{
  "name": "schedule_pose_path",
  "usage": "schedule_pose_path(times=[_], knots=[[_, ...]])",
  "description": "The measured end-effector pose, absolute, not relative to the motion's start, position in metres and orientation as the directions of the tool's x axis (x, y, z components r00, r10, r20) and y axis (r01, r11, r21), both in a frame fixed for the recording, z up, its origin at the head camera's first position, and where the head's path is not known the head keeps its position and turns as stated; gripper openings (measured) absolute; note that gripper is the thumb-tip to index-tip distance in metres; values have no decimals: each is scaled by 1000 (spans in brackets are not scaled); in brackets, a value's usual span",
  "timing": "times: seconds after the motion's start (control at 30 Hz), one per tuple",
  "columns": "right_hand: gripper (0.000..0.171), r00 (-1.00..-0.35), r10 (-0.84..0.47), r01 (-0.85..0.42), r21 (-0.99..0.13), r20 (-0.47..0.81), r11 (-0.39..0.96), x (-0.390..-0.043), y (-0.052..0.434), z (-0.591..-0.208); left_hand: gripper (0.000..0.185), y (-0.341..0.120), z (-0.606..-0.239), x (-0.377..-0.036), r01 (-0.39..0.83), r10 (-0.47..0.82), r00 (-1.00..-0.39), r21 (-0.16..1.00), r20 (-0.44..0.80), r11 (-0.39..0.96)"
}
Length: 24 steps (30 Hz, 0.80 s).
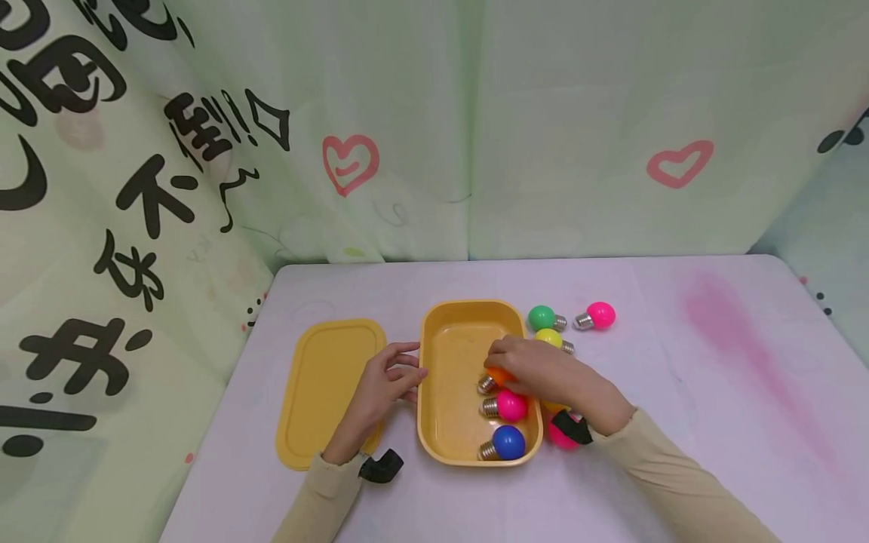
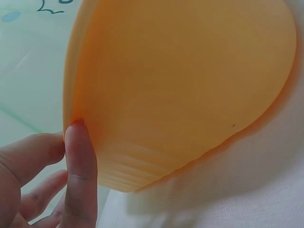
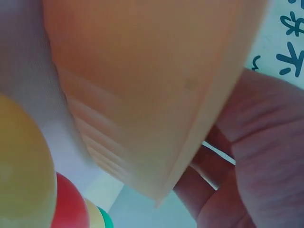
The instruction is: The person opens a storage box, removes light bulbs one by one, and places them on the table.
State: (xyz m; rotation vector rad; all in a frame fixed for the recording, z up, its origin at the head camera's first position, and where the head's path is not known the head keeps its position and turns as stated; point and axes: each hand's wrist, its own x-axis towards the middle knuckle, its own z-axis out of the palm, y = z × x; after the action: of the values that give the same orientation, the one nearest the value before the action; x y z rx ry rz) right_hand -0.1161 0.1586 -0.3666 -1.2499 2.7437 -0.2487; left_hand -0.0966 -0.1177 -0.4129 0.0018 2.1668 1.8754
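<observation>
A yellow-orange box (image 1: 448, 354) stands open on the table, and its lid (image 1: 326, 385) lies flat to the left. My left hand (image 1: 407, 371) rests its fingertips (image 2: 80, 156) against the box's left wall (image 2: 180, 85). My right hand (image 1: 501, 363) reaches over the right rim and holds an orange bulb (image 1: 498, 377) down inside the box. A pink bulb (image 1: 511, 406) and a blue bulb (image 1: 508, 442) lie on the box floor just in front of it. In the right wrist view the hand (image 3: 251, 156) curls over the box wall (image 3: 142, 80).
Outside the box on the right lie a green bulb (image 1: 542, 317), a pink bulb (image 1: 600, 315) and a yellow bulb (image 1: 550, 338). Another pink bulb (image 1: 560, 436) sits under my right wrist. Printed curtains close off the back and left sides.
</observation>
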Motion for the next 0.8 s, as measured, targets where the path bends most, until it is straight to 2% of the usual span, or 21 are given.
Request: schedule_pose_path(times=[0.23,0.8], knots=[[34,-634,-773,-766,-178,43,618,-115,161,-360,50,-118,-413,-96,-177,180,-963,973,-203,149],[41,-669,-732,-738,-233,132,633,-108,176,-342,50,-117,-413,-96,-175,181,-963,974,-200,146]])
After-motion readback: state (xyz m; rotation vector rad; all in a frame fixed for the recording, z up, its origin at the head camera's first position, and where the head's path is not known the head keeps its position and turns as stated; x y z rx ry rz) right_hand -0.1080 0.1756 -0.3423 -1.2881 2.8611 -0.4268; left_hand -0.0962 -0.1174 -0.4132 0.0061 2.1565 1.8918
